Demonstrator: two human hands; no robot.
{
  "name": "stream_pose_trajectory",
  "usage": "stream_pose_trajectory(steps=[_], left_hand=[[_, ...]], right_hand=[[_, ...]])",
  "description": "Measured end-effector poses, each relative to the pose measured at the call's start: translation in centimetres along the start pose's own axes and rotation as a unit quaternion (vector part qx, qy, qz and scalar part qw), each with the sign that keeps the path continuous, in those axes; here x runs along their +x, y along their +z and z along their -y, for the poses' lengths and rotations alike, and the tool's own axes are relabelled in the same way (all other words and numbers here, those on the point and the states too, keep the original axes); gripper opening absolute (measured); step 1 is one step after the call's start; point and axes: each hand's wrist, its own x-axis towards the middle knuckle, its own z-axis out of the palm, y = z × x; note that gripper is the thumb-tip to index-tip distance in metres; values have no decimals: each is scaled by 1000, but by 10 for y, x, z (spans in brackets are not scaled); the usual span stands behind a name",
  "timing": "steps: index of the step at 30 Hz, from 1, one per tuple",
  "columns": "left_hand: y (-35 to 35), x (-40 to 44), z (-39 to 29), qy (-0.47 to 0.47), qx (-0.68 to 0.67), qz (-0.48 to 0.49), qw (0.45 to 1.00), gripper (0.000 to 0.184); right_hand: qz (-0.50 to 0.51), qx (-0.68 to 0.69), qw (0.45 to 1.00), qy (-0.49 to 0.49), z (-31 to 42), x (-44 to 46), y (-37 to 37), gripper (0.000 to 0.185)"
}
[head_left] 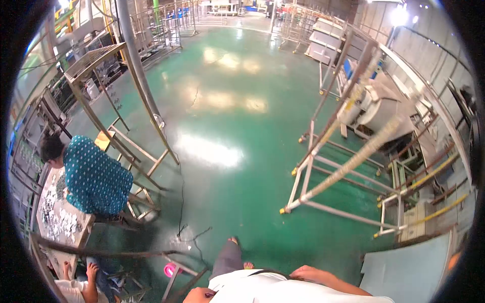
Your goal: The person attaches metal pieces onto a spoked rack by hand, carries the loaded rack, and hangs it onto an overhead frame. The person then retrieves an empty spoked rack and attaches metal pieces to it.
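1. In the head view, your right hand (311,274) lies against the front of your white shirt (275,288), beside a dark strap (275,273); the forearm bends inward, perhaps simply because the hand is resting there.
2. Your left hand (200,296) sits at the shirt's other side, low and cut by the picture's edge, probably because that arm hangs close to your body.
3. The shirt, the thing nearest you, lies between your two hands. You show no object in either grip, but fingers are partly hidden, so I cannot tell how wide or narrow either one is.
4. To your left, a co-worker in a dotted teal top (96,174) bends over a desk (85,227); pale pieces (61,222) are spread across it, likely to keep them within reach.
5. To your right, a metal frame (353,162) stands on yellow-tipped feet (castors, by their look), presumably so it can roll. A pale board (404,270) lies nearer you, well apart from both hands.
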Motion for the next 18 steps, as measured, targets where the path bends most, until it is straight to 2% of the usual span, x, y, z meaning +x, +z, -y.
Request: stream_pose_trajectory(steps=[3, 6, 7, 9, 11, 13, 16, 17, 18], left_hand=[[-84, 79, -40, -16, -10, -7, 1000, 40], [-188, 165, -89, -23, 8, 7, 1000, 40], [-226, 198, -108, -24, 18, 15, 999, 41], [-296, 250, -156, -34, 54, 9, 998, 41], [-361, 305, -211, -14, 176, -60, 982, 43], [-428, 364, -262, 17, 346, -158, 925, 47], [-523, 472, -315, 36, 260, -148, 953, 52], [-555, 517, -331, 38, 221, -115, 968, 50], [-582, 560, -343, 39, 105, -128, 985, 49]], right_hand=[[-102, -111, 988, -24, 100, 85, -49, 31], [-128, -158, 959, -198, 200, 151, -73, 32], [-112, -163, 956, -215, 262, 149, -64, 46], [-92, -157, 957, -225, 349, 162, -67, 49], [-81, -144, 961, -220, 420, 177, -82, 51], [-77, -114, 969, -203, 479, 198, -102, 53], [-90, -60, 980, -164, 557, 254, -149, 57], [-100, -36, 984, -146, 582, 279, -171, 58], [-112, -11, 985, -128, 608, 302, -193, 59]])
